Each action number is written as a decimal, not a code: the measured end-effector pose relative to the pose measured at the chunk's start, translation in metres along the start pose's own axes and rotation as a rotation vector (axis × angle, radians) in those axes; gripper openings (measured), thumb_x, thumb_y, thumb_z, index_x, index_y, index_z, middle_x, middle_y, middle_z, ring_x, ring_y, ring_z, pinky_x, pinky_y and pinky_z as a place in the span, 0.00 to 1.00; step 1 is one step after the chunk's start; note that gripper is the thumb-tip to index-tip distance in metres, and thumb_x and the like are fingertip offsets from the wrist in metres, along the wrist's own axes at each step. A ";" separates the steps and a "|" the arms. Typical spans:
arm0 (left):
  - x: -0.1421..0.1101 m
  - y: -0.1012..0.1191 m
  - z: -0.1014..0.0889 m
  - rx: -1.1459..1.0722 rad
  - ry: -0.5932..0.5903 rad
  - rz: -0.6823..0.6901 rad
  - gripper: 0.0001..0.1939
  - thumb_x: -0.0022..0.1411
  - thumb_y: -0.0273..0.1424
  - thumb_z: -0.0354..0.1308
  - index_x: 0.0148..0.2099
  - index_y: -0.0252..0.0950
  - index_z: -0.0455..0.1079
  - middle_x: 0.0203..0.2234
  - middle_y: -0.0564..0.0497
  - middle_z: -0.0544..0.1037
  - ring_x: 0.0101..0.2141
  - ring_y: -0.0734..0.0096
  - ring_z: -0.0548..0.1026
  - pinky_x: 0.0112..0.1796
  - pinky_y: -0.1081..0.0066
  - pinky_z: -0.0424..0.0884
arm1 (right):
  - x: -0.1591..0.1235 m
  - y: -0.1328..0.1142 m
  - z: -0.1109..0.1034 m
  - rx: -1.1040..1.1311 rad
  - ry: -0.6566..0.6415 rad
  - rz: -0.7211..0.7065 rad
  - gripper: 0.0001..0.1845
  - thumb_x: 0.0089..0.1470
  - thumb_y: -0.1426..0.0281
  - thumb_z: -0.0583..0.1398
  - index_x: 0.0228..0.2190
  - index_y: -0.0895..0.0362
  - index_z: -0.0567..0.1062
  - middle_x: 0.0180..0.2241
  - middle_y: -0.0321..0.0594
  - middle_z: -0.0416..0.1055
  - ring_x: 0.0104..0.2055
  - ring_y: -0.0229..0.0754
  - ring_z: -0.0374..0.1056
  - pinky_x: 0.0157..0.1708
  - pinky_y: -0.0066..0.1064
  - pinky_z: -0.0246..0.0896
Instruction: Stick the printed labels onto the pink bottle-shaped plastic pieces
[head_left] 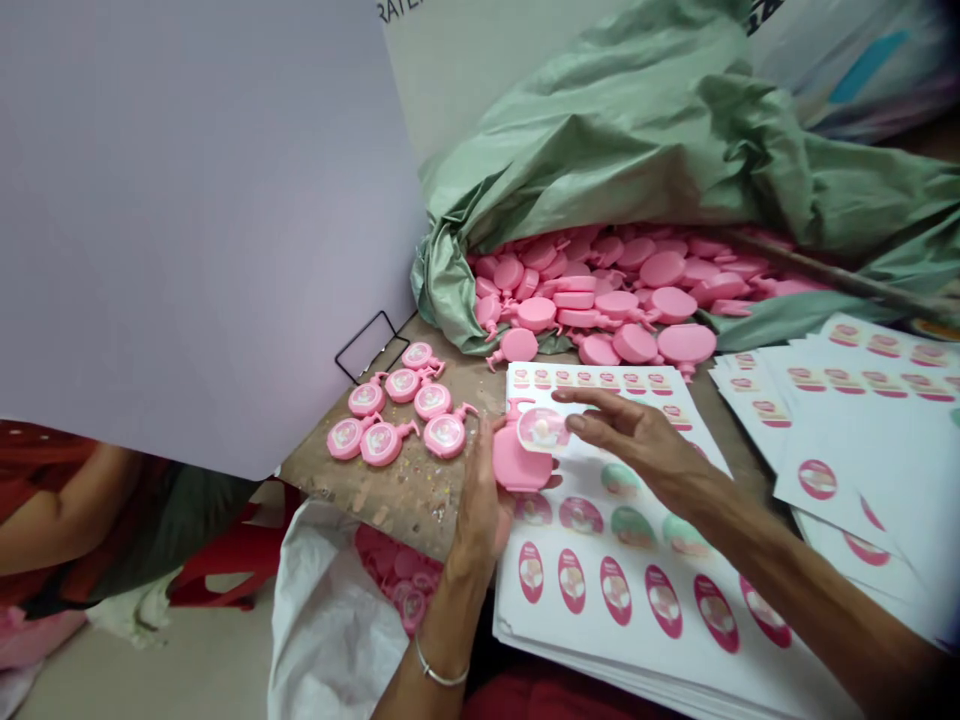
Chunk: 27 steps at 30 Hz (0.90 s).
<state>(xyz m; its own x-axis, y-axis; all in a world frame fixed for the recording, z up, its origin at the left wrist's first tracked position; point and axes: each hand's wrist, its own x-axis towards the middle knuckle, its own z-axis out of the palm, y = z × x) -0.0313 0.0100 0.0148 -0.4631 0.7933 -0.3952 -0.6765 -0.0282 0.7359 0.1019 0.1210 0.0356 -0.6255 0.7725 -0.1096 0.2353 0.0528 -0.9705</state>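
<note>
My left hand (478,510) grips a flat pink plastic piece (519,462) shaped like a round pump bottle. My right hand (634,440) is just to its right, with its fingertips on a round printed sticker label (541,428) over the top of that piece. Beneath both hands lies a stack of sticker sheets (600,590) with pink oval and round labels. To the left, several labelled pink pieces (405,420) lie on a worn wooden board (397,490). A thin bangle (442,665) circles my left wrist.
A green plastic sack (637,150) spills a heap of unlabelled pink pieces (607,295) at the back. More sticker sheets (847,430) lie to the right. A white woven sack (322,620) sits below the board, a lilac panel (187,220) rises left, and a co-worker's arm (60,510) shows far left.
</note>
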 end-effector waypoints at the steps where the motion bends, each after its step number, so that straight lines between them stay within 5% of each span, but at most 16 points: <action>1: -0.001 0.002 0.004 -0.012 -0.025 -0.035 0.23 0.62 0.47 0.54 0.50 0.36 0.72 0.45 0.42 0.78 0.43 0.56 0.77 0.39 0.61 0.78 | -0.004 -0.001 0.004 -0.004 -0.007 -0.010 0.26 0.48 0.50 0.63 0.44 0.52 0.76 0.24 0.33 0.65 0.26 0.36 0.57 0.25 0.29 0.51; 6: -0.006 0.002 0.014 -0.018 -0.072 -0.097 0.24 0.66 0.46 0.48 0.50 0.32 0.72 0.40 0.41 0.79 0.37 0.59 0.80 0.35 0.61 0.79 | -0.014 0.000 0.011 -0.029 -0.003 -0.038 0.27 0.47 0.49 0.63 0.41 0.56 0.80 0.24 0.36 0.69 0.25 0.35 0.58 0.25 0.29 0.54; 27: -0.009 0.001 0.019 0.003 -0.087 -0.077 0.27 0.66 0.49 0.48 0.50 0.31 0.73 0.40 0.43 0.80 0.40 0.60 0.79 0.35 0.63 0.80 | -0.017 0.005 0.010 -0.050 0.031 -0.045 0.23 0.47 0.51 0.64 0.39 0.52 0.81 0.26 0.34 0.69 0.26 0.35 0.58 0.26 0.29 0.54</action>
<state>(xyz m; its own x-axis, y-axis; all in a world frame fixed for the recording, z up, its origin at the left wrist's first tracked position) -0.0168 0.0141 0.0291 -0.3588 0.8426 -0.4016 -0.7064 0.0361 0.7069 0.1066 0.1017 0.0301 -0.6130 0.7880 -0.0581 0.2443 0.1191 -0.9623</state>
